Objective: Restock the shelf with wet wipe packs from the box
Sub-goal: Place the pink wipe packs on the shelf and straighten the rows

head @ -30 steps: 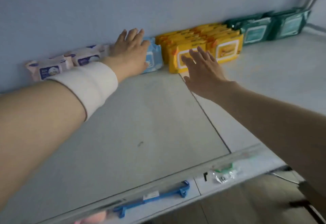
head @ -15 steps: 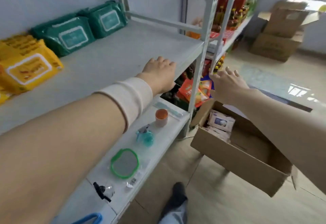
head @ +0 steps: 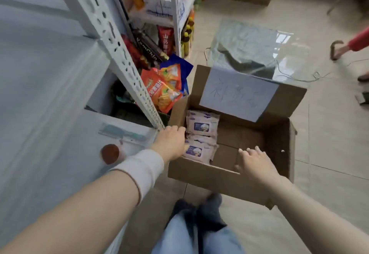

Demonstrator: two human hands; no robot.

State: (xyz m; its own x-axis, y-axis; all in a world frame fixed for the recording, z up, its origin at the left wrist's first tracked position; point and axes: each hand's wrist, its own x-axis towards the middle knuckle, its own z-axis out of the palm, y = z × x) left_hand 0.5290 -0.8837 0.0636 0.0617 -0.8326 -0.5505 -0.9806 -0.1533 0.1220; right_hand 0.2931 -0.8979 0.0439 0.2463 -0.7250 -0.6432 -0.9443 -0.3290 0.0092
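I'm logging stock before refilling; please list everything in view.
shelf: one, white, at left
box: one, brown, open on the floor beside the shelf
wipe packs: at least two, pink, left side of the box
paper: one, white, on the box's far flap
snack bags: several, orange and blue, low beside the box
lid: one, orange, on the shelf's front edge
left hand: one, white wristband, at the box's left wall by the packs, grip unclear
right hand: one, fingers spread, over the box's bare bottom

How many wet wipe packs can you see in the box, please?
2, at the left of the cardboard box: the far wet wipe pack, the near wet wipe pack by the left hand. Others may be hidden beneath.
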